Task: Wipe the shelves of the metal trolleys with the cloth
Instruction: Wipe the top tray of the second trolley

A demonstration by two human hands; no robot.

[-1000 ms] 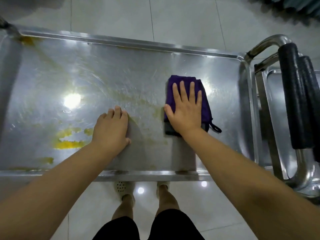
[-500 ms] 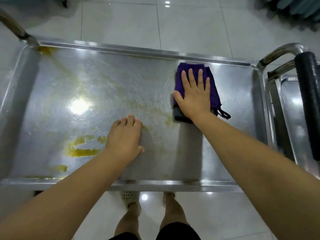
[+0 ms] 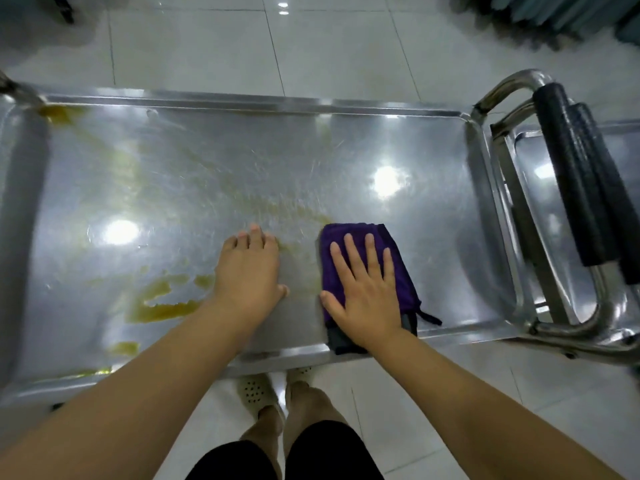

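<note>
Cloth (image 3: 404, 289): purple, folded into a thick pad with a grey layer showing at its lower edge and a small loop trailing from one corner. It lies on the trolley's top shelf (image 3: 311, 161), in the half toward the handle (image 3: 568, 174), its lower end riding up onto the shelf's front rim (image 3: 270, 362).

Right hand (image 3: 363, 299): flat on the cloth, fingers (image 3: 349, 258) straight and spread, pressing down; nothing gripped.

Handling, judged: soft, light and limp. It will probably slide easily on the wet, glossy steel, so a flat palm over the middle of the pad looks the best hold. Pinching an edge would likely unfold it.

Left hand (image 3: 247, 275): palm down on bare steel, just beyond the cloth on the side away from the handle, holding nothing. It appears to brace the body.

Stains (image 3: 162, 306): yellow-brown patches and streaks, beyond the left hand and well apart from the handle. A smear sits in the shelf corner farthest from the handle. These look unwiped; the steel nearest the handle looks cleaner.

Second trolley (image 3: 540, 188): its shelf shows directly under the handle.
</note>
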